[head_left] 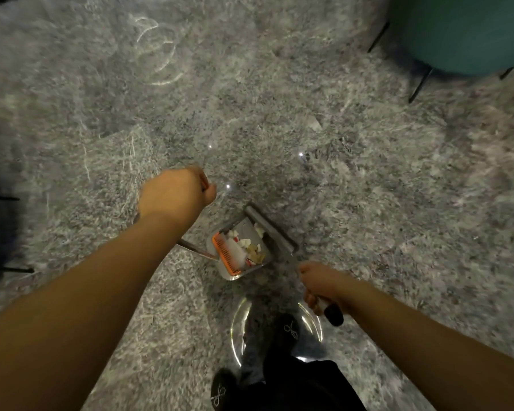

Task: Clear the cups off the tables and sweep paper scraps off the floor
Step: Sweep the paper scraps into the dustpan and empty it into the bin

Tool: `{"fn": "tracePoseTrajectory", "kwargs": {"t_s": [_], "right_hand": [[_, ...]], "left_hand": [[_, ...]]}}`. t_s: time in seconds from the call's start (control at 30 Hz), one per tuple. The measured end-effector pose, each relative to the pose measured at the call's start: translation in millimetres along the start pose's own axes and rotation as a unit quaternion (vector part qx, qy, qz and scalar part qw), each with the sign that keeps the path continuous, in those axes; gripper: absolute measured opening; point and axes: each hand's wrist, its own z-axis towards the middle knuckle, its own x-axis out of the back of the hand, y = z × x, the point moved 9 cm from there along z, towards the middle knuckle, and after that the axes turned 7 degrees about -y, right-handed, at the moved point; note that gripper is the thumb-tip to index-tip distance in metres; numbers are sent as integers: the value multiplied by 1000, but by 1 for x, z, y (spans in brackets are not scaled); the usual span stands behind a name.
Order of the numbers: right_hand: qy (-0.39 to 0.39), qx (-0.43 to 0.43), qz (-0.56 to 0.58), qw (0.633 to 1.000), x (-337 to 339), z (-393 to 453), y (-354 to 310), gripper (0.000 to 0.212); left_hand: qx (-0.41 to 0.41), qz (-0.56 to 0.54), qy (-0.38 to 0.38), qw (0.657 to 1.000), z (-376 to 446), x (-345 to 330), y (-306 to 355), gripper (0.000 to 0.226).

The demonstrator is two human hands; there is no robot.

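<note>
Both hands are in view over a grey shag carpet [279, 120]. Left hand [175, 192] is closed in a fist, knuckles away from the camera; a thin handle seems to emerge at the fingers, and a metal rod [195, 250] runs from under the left forearm down to the dustpan. The blur prevents confirming that rod and fist are connected, but the fingers are curled as around a handle. Right hand [327, 287] grips a dark handle [333, 314], whose rounded end protrudes below the fingers. A dark shaft leads forward from this hand to a grey broom head [272, 228], which lies across the far edge of the dustpan.

Dustpan [241, 250] sits on the carpet between the two hands, just ahead of the person's feet. It has an orange comb strip [224, 255] along its near-left side. Paper scraps [247, 246], white and tan, lie inside the pan, touching the comb strip. One pale scrap [313, 123] lies on the carpet well beyond the pan.

Dark shoes [288, 329] and dark trousers show at the lower centre. A teal chair [463, 31] with thin black legs stands at the upper right
</note>
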Motion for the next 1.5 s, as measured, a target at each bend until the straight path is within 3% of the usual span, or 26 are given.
{"fn": "tracePoseTrajectory", "kwargs": {"t_s": [0.13,0.4,0.73,1.0,1.23,1.5], "right_hand": [[-38,-35,110,993,-25,-13,12,30],[-46,-18,140,989,-47,-38,14,36],[-21,55,187,981,-129,-82,5,28],[7,88,236,968,-169,-107,10,29],[33,116,307,944,-194,-130,55,30],[67,145,383,910,-185,-182,116,32]], "left_hand": [[-3,-6,16,1000,-9,-1,-6,30],[-15,-62,22,998,-44,-2,-26,31],[107,-175,61,977,-131,2,-133,24],[61,-190,90,976,-172,32,-176,24],[-15,-179,103,978,-196,52,-155,22],[-123,-152,72,978,-220,61,-61,21]]}}
